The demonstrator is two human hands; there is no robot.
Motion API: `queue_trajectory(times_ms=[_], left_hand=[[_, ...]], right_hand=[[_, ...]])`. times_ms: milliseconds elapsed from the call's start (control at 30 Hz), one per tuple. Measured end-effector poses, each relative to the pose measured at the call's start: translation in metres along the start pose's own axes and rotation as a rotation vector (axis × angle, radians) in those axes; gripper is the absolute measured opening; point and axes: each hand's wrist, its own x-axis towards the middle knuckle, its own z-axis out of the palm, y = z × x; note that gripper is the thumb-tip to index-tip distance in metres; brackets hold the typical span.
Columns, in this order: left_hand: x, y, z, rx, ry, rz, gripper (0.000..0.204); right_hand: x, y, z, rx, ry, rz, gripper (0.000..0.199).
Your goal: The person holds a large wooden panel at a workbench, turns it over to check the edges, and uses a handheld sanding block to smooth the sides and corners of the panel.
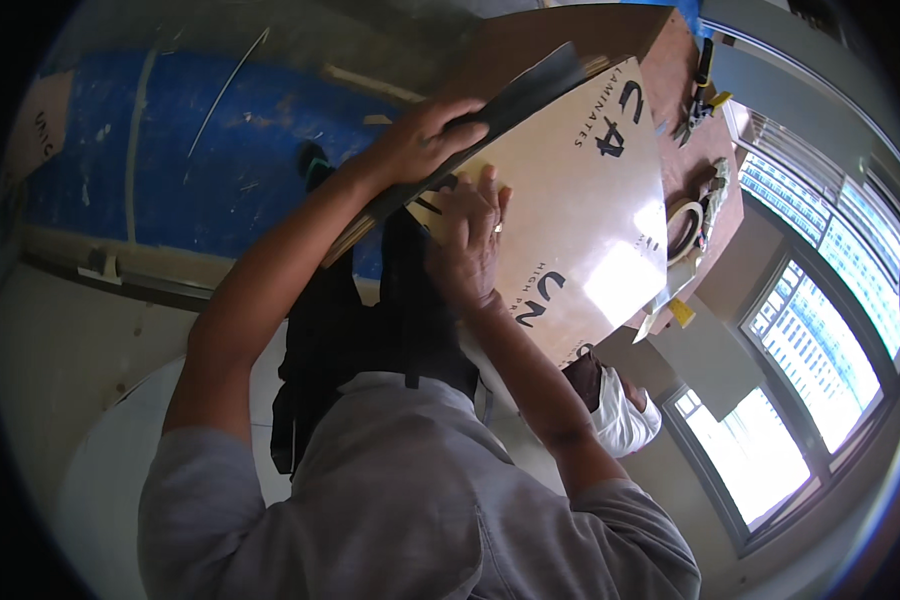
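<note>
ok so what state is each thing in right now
Left hand: closed on dark strip
Right hand: open, resting on pale sheet
Dark strip: slanted, gripped
Pale sheet: printed side up, shiny
Tape roll: unheld
Hand tools: unheld, open or shut unclear
Window: bright, open or shut unclear

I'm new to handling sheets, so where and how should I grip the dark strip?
Probably near mid-length on its outer long edge, coming from the left: the dark strip is long and narrow, and its other side faces the pale sheet. The left hand holds it there, fingers curled over it.
</note>
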Motion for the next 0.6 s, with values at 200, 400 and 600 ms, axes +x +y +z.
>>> queue_trajectory(times_ms=[200,400,600], left_hand=[[0.086,0.011,0.004,-0.025,-0.037,-0.012,0.061],[-0.057,0.025,-0.035,0.094,0.03,-0.188,0.054],[-0.085,0.035,-0.022,0.057,-0.027,-0.13,0.04]], right_hand=[[-0.005,0.004,-0.004,-0.013,-0.05,-0.032,0.037],[-0.01,0.005,0.002,0.039,-0.036,0.017,0.04],[0.006,0.065,-0.06,0.058,-0.084,0.03,0.077]])
